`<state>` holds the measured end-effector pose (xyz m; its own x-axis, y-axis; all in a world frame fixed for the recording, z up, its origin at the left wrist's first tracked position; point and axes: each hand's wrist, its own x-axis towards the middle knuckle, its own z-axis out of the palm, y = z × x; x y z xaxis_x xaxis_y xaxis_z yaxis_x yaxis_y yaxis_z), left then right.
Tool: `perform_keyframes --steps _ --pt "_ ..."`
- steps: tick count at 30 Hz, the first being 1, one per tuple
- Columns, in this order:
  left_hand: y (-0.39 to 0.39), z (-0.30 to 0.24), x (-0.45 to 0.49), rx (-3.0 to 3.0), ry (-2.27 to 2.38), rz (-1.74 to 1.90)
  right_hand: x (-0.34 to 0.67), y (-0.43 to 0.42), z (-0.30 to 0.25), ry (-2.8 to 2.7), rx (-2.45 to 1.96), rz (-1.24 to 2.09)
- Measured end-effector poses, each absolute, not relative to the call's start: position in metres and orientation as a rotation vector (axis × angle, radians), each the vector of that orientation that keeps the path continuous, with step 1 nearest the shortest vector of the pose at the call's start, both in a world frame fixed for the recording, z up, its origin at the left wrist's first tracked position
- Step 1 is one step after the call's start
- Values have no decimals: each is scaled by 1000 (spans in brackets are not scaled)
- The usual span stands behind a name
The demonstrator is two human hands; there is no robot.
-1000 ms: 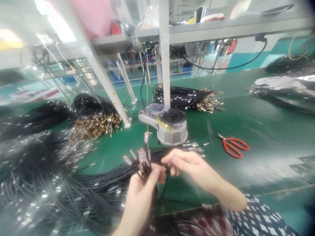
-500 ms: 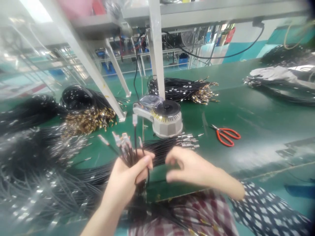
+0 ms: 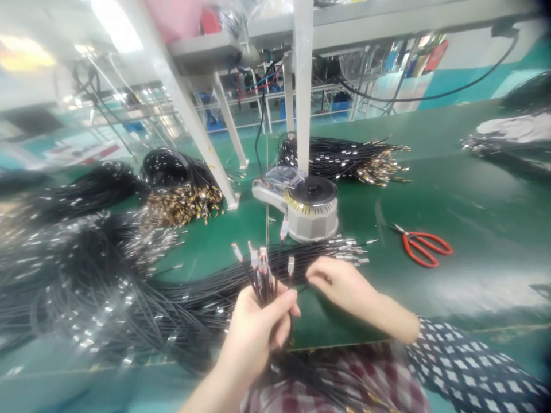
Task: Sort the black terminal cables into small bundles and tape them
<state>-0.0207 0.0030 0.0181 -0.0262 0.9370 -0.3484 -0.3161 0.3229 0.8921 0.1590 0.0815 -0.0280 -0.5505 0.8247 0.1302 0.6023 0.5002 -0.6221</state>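
The left hand (image 3: 260, 321) is closed around a bunch of held cables (image 3: 263, 272), thumb across the front, just behind the near edge of the worktop (image 3: 365, 310). Their pale tips stand up above the fist and fan slightly, the long axis close to upright, while black lengths hang below it toward the checked cloth (image 3: 344, 381) on the lap. One lone cable (image 3: 291, 265) stands apart on the bunch's right side, its tip up, in the gap between the bunch and the right hand (image 3: 342, 287) — so it lies just left of the right hand's fingertips, and that hand's fingers are the nearer free ones. The right hand is narrow, thumb and first finger curled toward each other; whether anything is pinched there I cannot tell. Behind both hands a row of flat cables (image 3: 204, 281) lies on the worktop, roughly along its near edge, with tips pointing toward the right end. Past these, farther from the near edge, sits a round machine (image 3: 313, 221) with a black top; scissors (image 3: 426, 248) with red handles lie to its right, blades pointing back and left. A cable heap (image 3: 103, 287) spreads over the left part of the worktop, gold-tipped cables (image 3: 189, 202) behind it — and another coil (image 3: 329, 158) rests near the far edge, behind the machine.
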Motion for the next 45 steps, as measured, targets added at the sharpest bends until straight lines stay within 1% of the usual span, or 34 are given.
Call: perform_keyframes --steps 1,3,4,5,7,9,12,14,16,18,21,26,34,45 --pt "4 17 -19 682 1176 1143 158 81 -19 -2247 -1178 829" --pt "5 15 -17 663 1161 1143 152 80 -1 -1883 -1080 1268" --pt "6 15 -16 650 1156 1137 148 79 7 -1749 -1009 1420" --pt "7 15 -15 635 1153 1129 143 78 13 -1655 -944 1532" --pt "8 15 -13 613 1142 1106 131 76 21 -1571 -850 1635" --pt "8 14 -13 595 1132 1101 118 74 24 -1547 -809 1579" --pt "8 12 -14 581 1120 1117 105 77 25 -1694 -744 1355" --pt "8 11 -17 591 1116 1121 102 84 27 -1772 -720 1382" --pt "9 11 -20 600 1111 1139 105 96 27 -1594 -821 1534" --pt "9 12 -24 598 1102 1164 112 111 24 -1253 -985 1604" --pt "8 11 -27 599 1078 1173 122 129 18 -999 -1091 1585" --pt "7 9 -27 610 1050 1163 122 145 18 -875 -1106 1547" --pt "6 11 -29 609 1037 1132 115 142 29 -874 -1063 1473" --pt "7 10 -27 597 1009 1127 118 137 14 -1038 -1047 1193"
